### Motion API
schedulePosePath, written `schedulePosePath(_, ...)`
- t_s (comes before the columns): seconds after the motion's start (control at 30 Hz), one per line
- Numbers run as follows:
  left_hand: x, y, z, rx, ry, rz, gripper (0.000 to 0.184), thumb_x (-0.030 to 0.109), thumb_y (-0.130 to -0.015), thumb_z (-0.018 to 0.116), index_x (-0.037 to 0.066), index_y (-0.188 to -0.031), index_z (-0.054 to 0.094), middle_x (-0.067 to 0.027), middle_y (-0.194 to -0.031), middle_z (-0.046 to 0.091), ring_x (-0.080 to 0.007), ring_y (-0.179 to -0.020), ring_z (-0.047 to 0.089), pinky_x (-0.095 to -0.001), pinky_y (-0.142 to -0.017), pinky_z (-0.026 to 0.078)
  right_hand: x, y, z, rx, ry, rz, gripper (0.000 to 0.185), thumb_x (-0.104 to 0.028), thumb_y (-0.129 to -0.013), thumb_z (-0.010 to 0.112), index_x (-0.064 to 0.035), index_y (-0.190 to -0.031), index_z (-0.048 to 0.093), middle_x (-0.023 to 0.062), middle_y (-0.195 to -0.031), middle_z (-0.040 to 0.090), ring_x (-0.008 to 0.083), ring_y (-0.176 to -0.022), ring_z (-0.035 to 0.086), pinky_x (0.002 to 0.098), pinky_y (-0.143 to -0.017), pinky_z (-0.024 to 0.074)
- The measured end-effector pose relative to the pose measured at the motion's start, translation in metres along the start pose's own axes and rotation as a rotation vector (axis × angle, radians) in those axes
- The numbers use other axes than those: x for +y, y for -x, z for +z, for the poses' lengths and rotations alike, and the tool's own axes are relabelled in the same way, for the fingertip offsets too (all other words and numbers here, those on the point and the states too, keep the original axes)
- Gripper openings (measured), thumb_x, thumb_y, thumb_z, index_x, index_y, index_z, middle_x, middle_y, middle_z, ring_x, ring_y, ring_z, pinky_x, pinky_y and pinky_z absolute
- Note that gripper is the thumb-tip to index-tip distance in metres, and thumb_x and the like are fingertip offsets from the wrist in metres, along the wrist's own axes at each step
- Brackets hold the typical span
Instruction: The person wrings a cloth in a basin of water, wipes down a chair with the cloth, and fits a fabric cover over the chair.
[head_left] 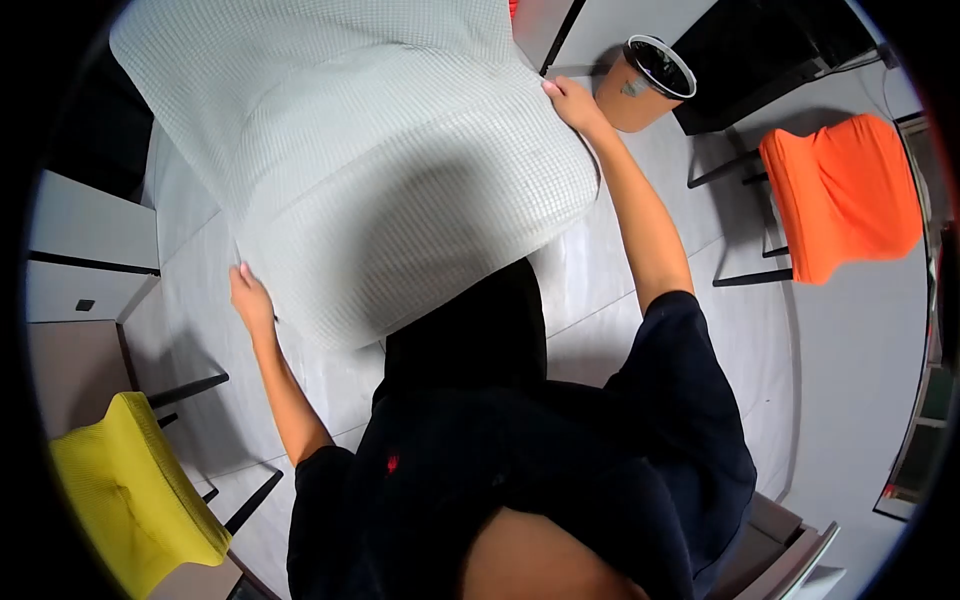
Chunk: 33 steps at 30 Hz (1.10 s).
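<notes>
A pale grey-white fabric cover (400, 190) with a waffle texture is spread in front of my body, draped over a large cushion-like form with rounded front corners. What lies under it is hidden. At its left edge, my left hand (250, 300) is closed, with the fingertips pinching the fabric. Farther forward, my right hand (575, 103) is closed on the cover's right edge. Both arms are spread wide, and the cloth stretches between the two hands with a few soft creases. Its near edge hangs just ahead of my legs.
A brown bin (635, 95) with a black liner stands just beyond my right hand. An orange-covered chair (845, 200) is on the right, a yellow-covered chair (140, 495) at lower left. White drawers (95, 245) line the left side. Pale tiles (590, 300) form the floor.
</notes>
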<state>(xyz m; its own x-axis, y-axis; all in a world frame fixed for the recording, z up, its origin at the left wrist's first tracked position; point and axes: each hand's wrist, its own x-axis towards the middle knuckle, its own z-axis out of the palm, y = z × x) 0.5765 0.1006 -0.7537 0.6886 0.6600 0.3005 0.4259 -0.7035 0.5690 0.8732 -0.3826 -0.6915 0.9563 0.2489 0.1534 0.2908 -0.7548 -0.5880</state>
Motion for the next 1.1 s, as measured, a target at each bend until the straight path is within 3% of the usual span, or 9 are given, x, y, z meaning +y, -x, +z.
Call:
schedulePosePath(0.13, 0.004, 0.016, 0.009, 0.034, -0.046, -0.081, 0.025, 0.024, -0.091, 0.039, 0.002, -0.080, 0.043, -0.0235, -0.065, 0.051, -0.0399, -0.058, 0.045, -0.0438, -0.055, 0.038, 0.010, 0.022, -0.008, 0.104, 0.111, 0.003, 0.038, -0.037, -0.086, 0.042, -0.0011, -0.081, 0.052, 0.0223, -0.083, 0.056, 0.0396, -0.080, 0.052, 0.0431, -0.069, 0.0408)
schedulePosePath(0.17, -0.016, 0.008, 0.023, -0.056, -0.074, -0.087, 0.023, 0.024, -0.090, 0.040, 0.002, -0.085, 0.047, -0.0191, -0.070, 0.055, -0.0333, -0.063, 0.051, -0.0393, -0.060, 0.041, 0.014, 0.023, -0.007, 0.118, 0.133, 0.001, 0.037, -0.037, -0.085, 0.043, -0.0010, -0.082, 0.053, 0.0214, -0.080, 0.057, 0.0374, -0.077, 0.055, 0.0422, -0.069, 0.0414)
schedulePosePath(0.27, -0.029, -0.016, 0.030, -0.344, 0.740, -0.084, 0.024, 0.025, -0.089, 0.043, 0.002, -0.094, 0.051, -0.0143, -0.082, 0.058, -0.0244, -0.078, 0.054, -0.0342, -0.071, 0.042, 0.041, 0.011, 0.005, -0.014, -0.039, -0.043, 0.034, -0.035, -0.085, 0.045, -0.0034, -0.094, 0.053, 0.0194, -0.074, 0.057, 0.0337, -0.075, 0.056, 0.0414, -0.069, 0.0419)
schedulePosePath(0.3, 0.002, -0.016, 0.002, -0.207, 0.544, -0.159, 0.033, 0.026, -0.088, 0.047, 0.000, -0.108, 0.050, -0.0118, -0.096, 0.055, -0.0190, -0.090, 0.051, -0.0314, -0.080, 0.039, 0.030, 0.018, -0.003, 0.027, -0.066, -0.016, 0.034, -0.035, -0.085, 0.045, -0.0041, -0.099, 0.051, 0.0192, -0.076, 0.057, 0.0326, -0.076, 0.057, 0.0408, -0.070, 0.0421)
schedulePosePath(0.4, 0.066, -0.017, -0.066, 0.091, 0.297, -0.041, 0.041, 0.028, -0.086, 0.049, 0.000, -0.115, 0.047, -0.0164, -0.108, 0.052, -0.0238, -0.097, 0.050, -0.0342, -0.086, 0.037, -0.033, 0.053, -0.025, 0.237, -0.124, -0.033, 0.039, -0.035, -0.084, 0.046, -0.0057, -0.111, 0.047, 0.0194, -0.085, 0.056, 0.0309, -0.083, 0.056, 0.0395, -0.073, 0.0423)
schedulePosePath(0.47, 0.105, -0.009, -0.071, 0.016, 0.200, 0.150, 0.043, 0.028, -0.086, 0.048, -0.001, -0.117, 0.045, -0.0183, -0.114, 0.049, -0.0279, -0.104, 0.047, -0.0362, -0.090, 0.035, -0.056, 0.071, -0.023, 0.506, -0.112, -0.173, 0.045, -0.036, -0.083, 0.047, -0.0061, -0.117, 0.043, 0.0207, -0.096, 0.054, 0.0318, -0.092, 0.053, 0.0395, -0.077, 0.0417)
schedulePosePath(0.57, 0.144, 0.021, -0.037, -0.135, -0.157, 0.322, 0.049, 0.031, -0.086, 0.045, 0.001, -0.124, 0.038, -0.0238, -0.129, 0.033, -0.0370, -0.119, 0.032, -0.0423, -0.096, 0.029, -0.078, 0.102, 0.014, 0.301, 0.398, -0.003, 0.059, -0.048, -0.082, 0.041, -0.0067, -0.125, 0.038, 0.0202, -0.117, 0.045, 0.0328, -0.108, 0.045, 0.0422, -0.090, 0.0356)
schedulePosePath(0.67, 0.149, 0.028, -0.024, -0.187, -0.193, 0.291, 0.052, 0.031, -0.085, 0.045, 0.004, -0.128, 0.034, -0.0250, -0.133, 0.025, -0.0400, -0.122, 0.027, -0.0443, -0.097, 0.027, -0.082, 0.098, 0.011, 0.231, 0.337, 0.179, 0.062, -0.051, -0.082, 0.038, -0.0083, -0.126, 0.037, 0.0179, -0.120, 0.044, 0.0325, -0.109, 0.044, 0.0433, -0.091, 0.0350)
schedulePosePath(1.1, 0.164, 0.024, -0.024, -0.183, -0.209, 0.345, 0.050, 0.019, -0.083, 0.045, 0.001, -0.128, 0.032, -0.0277, -0.132, 0.024, -0.0416, -0.120, 0.027, -0.0466, -0.097, 0.026, -0.093, 0.097, -0.012, 0.200, 0.217, 0.116, 0.058, -0.036, -0.082, 0.049, -0.0065, -0.129, 0.034, 0.0194, -0.121, 0.042, 0.0323, -0.107, 0.042, 0.0415, -0.089, 0.0322)
